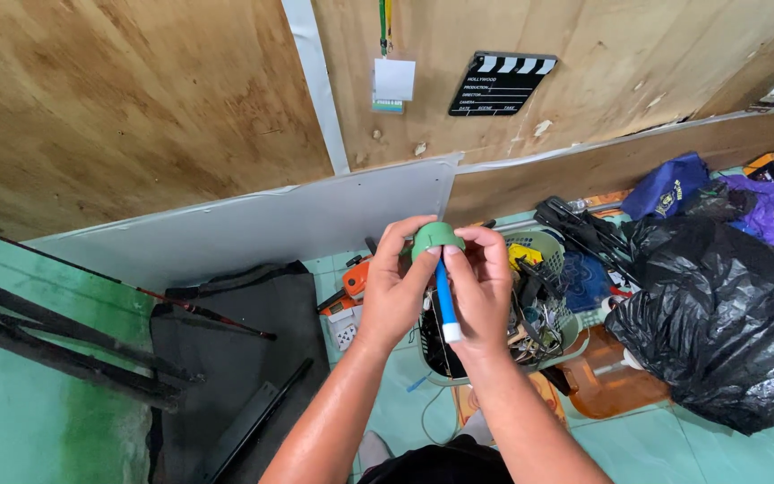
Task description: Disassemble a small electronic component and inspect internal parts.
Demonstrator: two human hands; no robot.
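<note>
My left hand [393, 291] and my right hand [481, 291] are raised together in the middle of the head view. Both grip a small green rounded fitting [435, 237] at the fingertips. A blue marker-like stick with a white end [445, 305] hangs down from the fitting between my palms, held against my right hand. Below the hands stands a pale green basket [550, 243] full of tools and cables.
A big black plastic bag [718, 314] lies at right, with blue and purple bags [669, 185] behind it. A dark mat [235, 341] and black tripod legs [55, 345] lie at left on the green floor. A grey board [253, 224] and plywood wall with a clapperboard [499, 82] stand behind.
</note>
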